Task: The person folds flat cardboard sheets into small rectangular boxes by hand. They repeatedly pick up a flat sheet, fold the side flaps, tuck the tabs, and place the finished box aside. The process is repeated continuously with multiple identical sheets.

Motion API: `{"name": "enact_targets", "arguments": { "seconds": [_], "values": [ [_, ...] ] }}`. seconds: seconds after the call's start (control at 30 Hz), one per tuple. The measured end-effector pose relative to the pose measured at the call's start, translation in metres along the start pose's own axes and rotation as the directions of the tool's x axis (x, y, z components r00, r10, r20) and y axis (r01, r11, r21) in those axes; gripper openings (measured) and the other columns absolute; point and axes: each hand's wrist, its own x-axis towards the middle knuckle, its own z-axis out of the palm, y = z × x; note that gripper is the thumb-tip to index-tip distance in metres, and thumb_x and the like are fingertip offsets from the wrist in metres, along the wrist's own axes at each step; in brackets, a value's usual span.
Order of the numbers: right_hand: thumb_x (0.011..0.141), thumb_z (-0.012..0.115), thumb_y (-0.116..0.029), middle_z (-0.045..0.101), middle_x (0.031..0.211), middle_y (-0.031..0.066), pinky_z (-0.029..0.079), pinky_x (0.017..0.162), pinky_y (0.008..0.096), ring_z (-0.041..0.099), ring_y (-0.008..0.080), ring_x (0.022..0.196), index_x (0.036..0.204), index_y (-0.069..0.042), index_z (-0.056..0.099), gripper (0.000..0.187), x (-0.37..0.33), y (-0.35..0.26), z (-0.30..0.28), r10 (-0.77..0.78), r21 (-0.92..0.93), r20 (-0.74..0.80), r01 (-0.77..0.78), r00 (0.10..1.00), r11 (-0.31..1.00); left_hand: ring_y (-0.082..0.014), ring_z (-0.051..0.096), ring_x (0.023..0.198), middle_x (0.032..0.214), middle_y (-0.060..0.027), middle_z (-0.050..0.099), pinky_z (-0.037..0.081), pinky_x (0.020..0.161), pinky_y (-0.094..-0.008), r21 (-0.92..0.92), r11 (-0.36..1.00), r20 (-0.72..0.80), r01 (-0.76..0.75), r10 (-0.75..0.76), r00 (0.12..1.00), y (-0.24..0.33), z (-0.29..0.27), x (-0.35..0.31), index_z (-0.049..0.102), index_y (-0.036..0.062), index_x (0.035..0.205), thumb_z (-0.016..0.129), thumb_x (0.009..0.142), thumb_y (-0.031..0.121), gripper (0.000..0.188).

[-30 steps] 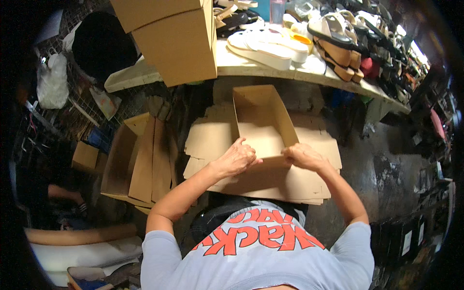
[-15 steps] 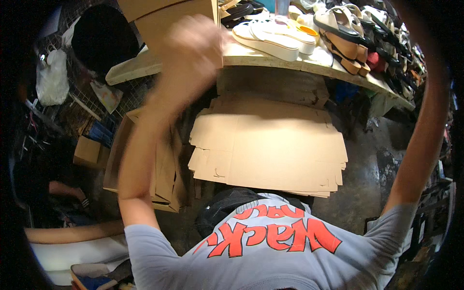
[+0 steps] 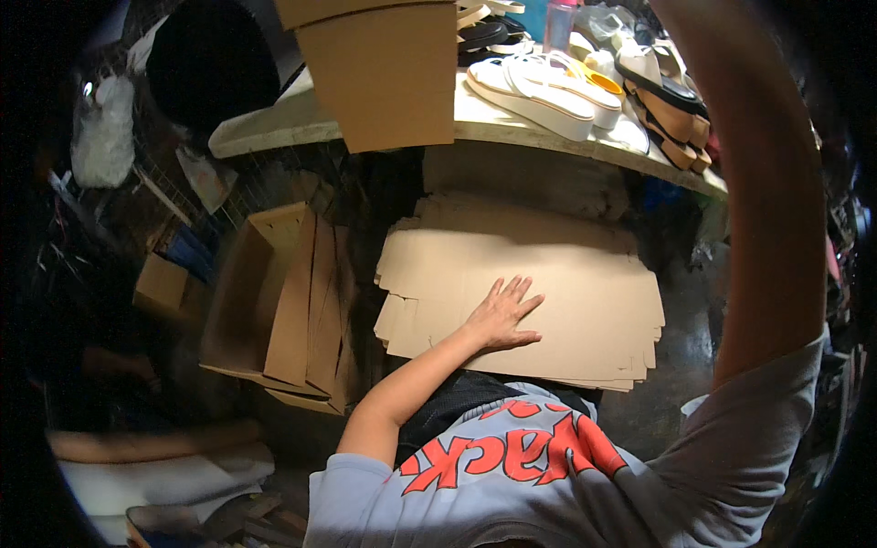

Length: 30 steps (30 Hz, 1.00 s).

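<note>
The left grip (image 3: 505, 320), spread wide, is laid on stacked cardboard sheets (image 3: 589, 310) near frame centre; the right grip's state cannot be told, out of frame. White sandals (image 3: 539, 108) are carried on the counter (image 3: 274, 132), upper centre.

Grey T-shirt (image 3: 585, 511), short sleeves (image 3: 767, 438), bold red lettering (image 3: 521, 471) — dark-outlined, black cloth (image 3: 448, 408) at the lap

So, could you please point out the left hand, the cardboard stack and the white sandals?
Left hand (image 3: 499, 323): head view, back of the hand.
Cardboard stack (image 3: 585, 297): head view, bare top sheet.
White sandals (image 3: 541, 106): head view, side of the nearer sole.
</note>
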Motion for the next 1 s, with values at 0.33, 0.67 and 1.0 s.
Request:
{"name": "enact_targets", "arguments": {
  "seconds": [0.33, 0.67, 1.0],
  "values": [
    [0.099, 0.047, -0.046, 0.062, 0.124, 0.0182, 0.041, 0.102, 0.0419, 0.055, 0.0301, 0.12, 0.12, -0.005, 0.06, 0.048, -0.033, -0.042, 0.032, -0.027, 0.764, -0.313, 0.268, 0.949, 0.587, -0.0394, 0.025, 0.146, 0.155, -0.0247, 0.029, 0.017, 0.118, -0.0558, -0.013, 0.999, 0.027, 0.041, -0.04, 0.999, 0.002, -0.005, 0.002, 0.041, 0.0146, 0.148, 0.054, 0.085, 0.066, 0.082],
    [0.072, 0.074, -0.057, 0.072, 0.104, 0.0144, 0.054, 0.081, 0.0446, 0.069, 0.0318, 0.092, 0.105, -0.01, 0.074, 0.057, -0.04, -0.044, 0.019, -0.011, 0.586, -0.067, 0.049, 0.998, 0.809, -0.0398, 0.025, 0.145, 0.155, -0.0238, 0.029, 0.016, 0.118, -0.0553, -0.005, 1.0, 0.018, 0.028, -0.028, 0.999, 0.002, -0.005, 0.002, 0.042, 0.0168, 0.148, 0.054, 0.085, 0.068, 0.082],
    [0.071, 0.077, -0.049, 0.073, 0.098, 0.0133, 0.054, 0.074, 0.0431, 0.069, 0.0287, 0.085, 0.098, -0.008, 0.074, 0.049, -0.129, -0.083, -0.017, -0.105, 0.622, -0.095, 0.142, 0.99, 0.77, -0.0376, 0.024, 0.146, 0.155, -0.0233, 0.031, 0.016, 0.119, -0.0546, -0.004, 0.999, 0.047, 0.033, -0.033, 0.998, -0.002, 0.004, 0.003, 0.042, 0.0134, 0.148, 0.055, 0.085, 0.066, 0.083]
  ]
}}
